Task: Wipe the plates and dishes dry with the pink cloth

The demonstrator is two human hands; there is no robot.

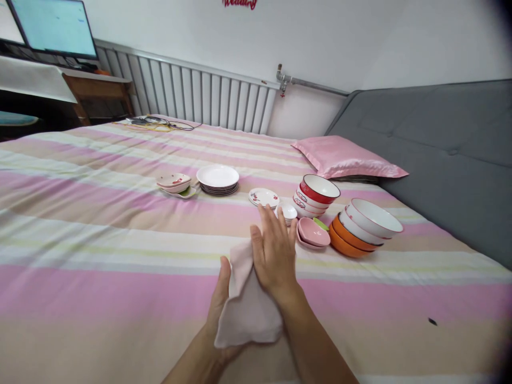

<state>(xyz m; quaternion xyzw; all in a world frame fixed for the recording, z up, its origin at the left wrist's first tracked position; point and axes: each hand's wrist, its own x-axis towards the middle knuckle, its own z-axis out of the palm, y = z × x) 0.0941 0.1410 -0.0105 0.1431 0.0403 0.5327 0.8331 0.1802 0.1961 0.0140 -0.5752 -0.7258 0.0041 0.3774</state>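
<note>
Cloth (250,317), pale pink, above bed (120,304) | right hand (276,253): flat against it, fingers extended | left hand (219,298): under it, fingers hidden, closure and any wrapped item indeterminable | step: apparently wiping or folding | next move: likely calls for steady left-hand support

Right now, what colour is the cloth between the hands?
The cloth is pale greyish pink, shown in the head view.

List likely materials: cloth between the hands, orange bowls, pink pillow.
Cloth: matte woven or microfibre textile, unclear which; soft folds, no shine.
Orange bowls: probably glazed ceramic, possibly enamelled metal; smooth, evenly coloured walls.
Pink pillow: satin-like fabric cover; glossy sheen, puckered edges.
</note>
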